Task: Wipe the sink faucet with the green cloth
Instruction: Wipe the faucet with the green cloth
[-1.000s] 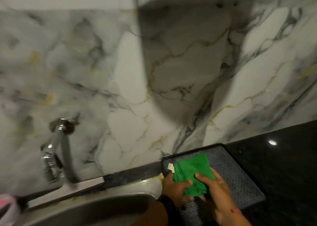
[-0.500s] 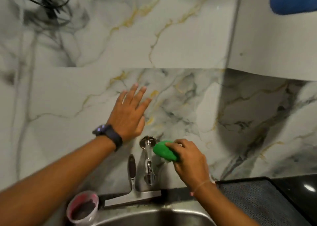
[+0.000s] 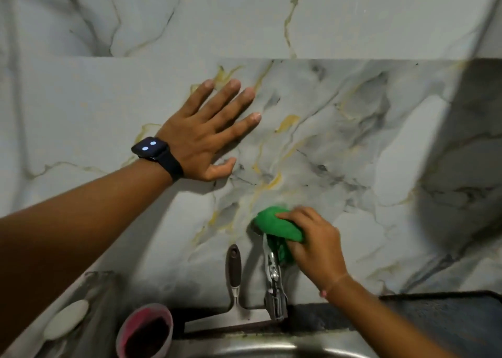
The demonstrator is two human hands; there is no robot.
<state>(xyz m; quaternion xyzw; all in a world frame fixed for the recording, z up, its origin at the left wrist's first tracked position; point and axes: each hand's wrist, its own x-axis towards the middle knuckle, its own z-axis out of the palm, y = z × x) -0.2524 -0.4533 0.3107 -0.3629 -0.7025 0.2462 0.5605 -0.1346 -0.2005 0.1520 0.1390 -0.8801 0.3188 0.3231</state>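
Observation:
A chrome faucet [image 3: 275, 289] comes out of the marble wall above the steel sink [image 3: 244, 349]. My right hand [image 3: 315, 243] grips the bunched green cloth [image 3: 277, 226] and presses it over the faucet's top, where it meets the wall; that mount is hidden under the cloth. The spout below the cloth is bare. My left hand [image 3: 209, 137] lies flat on the wall with fingers spread, up and to the left of the faucet, holding nothing. A dark watch sits on that wrist.
A squeegee [image 3: 234, 281] leans on the wall just left of the faucet. A pink cup [image 3: 145, 330] stands at the sink's left rim, with a white oval object [image 3: 66, 319] further left. A dark mat [image 3: 448, 319] covers the black counter on the right.
One second ago both hands held the green cloth over the mat at the right. Since then my left hand went flat on the wall and my right hand brought the cloth onto the faucet's top.

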